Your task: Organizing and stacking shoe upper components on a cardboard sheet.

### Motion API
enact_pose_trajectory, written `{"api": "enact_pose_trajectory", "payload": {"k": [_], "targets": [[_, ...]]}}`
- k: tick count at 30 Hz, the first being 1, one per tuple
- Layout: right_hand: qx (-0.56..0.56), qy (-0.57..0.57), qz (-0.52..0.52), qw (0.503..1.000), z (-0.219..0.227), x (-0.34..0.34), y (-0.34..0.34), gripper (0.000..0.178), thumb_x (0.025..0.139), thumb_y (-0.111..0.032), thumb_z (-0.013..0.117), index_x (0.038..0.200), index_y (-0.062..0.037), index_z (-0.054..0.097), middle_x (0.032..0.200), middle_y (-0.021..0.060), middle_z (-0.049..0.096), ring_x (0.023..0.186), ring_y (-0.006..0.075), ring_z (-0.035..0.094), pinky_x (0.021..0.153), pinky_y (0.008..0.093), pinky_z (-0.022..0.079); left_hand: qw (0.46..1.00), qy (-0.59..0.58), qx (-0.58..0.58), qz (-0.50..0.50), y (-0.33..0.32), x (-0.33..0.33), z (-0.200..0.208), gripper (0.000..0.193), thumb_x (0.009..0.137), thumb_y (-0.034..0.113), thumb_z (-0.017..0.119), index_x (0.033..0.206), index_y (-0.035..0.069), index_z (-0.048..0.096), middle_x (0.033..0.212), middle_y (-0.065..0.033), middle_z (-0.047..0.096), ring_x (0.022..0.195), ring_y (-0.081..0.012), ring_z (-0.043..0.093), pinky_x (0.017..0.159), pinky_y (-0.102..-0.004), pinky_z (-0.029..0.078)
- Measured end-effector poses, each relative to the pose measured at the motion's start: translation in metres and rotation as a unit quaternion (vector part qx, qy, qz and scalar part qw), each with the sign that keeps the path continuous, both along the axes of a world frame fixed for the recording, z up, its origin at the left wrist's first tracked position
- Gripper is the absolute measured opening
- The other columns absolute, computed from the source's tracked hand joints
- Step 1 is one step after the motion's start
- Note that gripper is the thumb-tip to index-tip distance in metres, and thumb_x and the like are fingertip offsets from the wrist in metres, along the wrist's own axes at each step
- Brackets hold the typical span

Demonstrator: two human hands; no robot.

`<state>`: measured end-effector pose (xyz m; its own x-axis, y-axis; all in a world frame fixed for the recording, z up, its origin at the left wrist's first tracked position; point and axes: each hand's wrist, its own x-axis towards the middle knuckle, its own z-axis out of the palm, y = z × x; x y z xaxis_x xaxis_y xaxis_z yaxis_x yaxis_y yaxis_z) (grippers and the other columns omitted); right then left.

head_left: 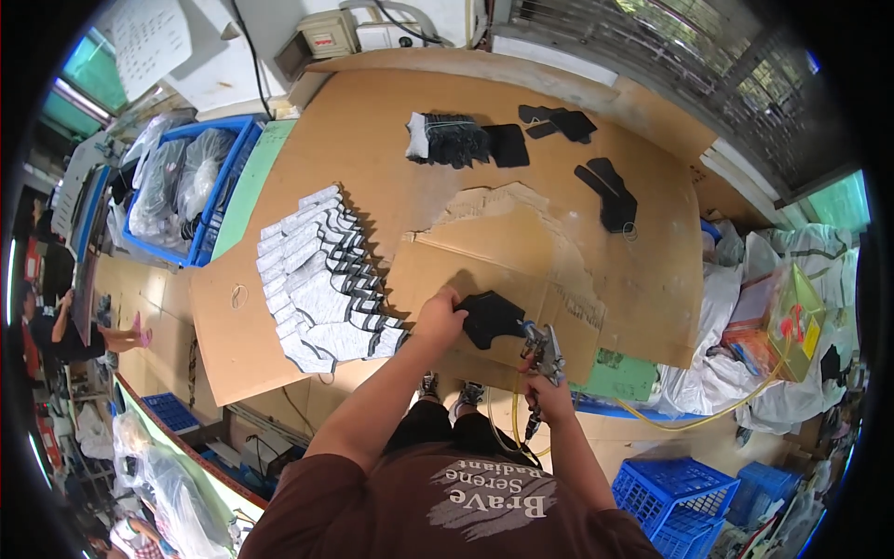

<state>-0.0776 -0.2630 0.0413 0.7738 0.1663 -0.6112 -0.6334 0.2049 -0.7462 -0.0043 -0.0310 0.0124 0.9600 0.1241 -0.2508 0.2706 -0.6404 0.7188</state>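
My left hand (442, 315) pinches the left edge of a black cut fabric piece (492, 319) over a torn cardboard sheet (475, 247). In my right hand (549, 396) is a metal spray gun (543, 352), its nozzle pointing up beside the right end of the black piece. A yellow hose (515, 419) hangs below that hand. To the left, light grey fabric pieces with black edges (321, 279) lie overlapped in staggered rows on the cardboard-covered table (251, 326).
A tied black and grey bundle (452, 140) and loose black pieces (610, 196) lie toward the table's far side. A blue crate of plastic bags (191, 186) stands left. White sacks (698, 317) and a yellow-green box (796, 321) crowd the right. Blue crates (670, 503) stand lower right.
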Motion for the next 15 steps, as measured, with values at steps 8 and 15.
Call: {"api": "enact_pose_trajectory", "payload": {"k": [8,15], "targets": [[0.01,-0.027,-0.042,0.999,0.005,-0.005,-0.02,0.027,0.068,0.001,0.046,0.094,-0.0054,0.05,0.061,0.0036,0.048,0.04,0.0075,0.037,0.034,0.0213,0.026,0.771,0.196,-0.574,0.194,0.001,-0.048,0.059,0.014,0.081,-0.001,0.052,0.095,-0.004,0.053,0.084,-0.0077,0.058,0.072,-0.0158,0.058,0.062,-0.026,0.049],[0.003,-0.027,-0.061,0.998,0.019,-0.002,-0.017,0.028,0.069,0.001,0.047,0.096,-0.0059,0.05,0.064,0.0031,0.049,0.041,0.0071,0.039,0.034,0.0203,0.027,0.903,0.265,-0.311,0.133,0.006,-0.006,0.026,0.019,0.082,0.015,0.056,0.09,-0.002,0.055,0.071,-0.0091,0.058,0.075,-0.0186,0.061,0.064,-0.027,0.049]]}}
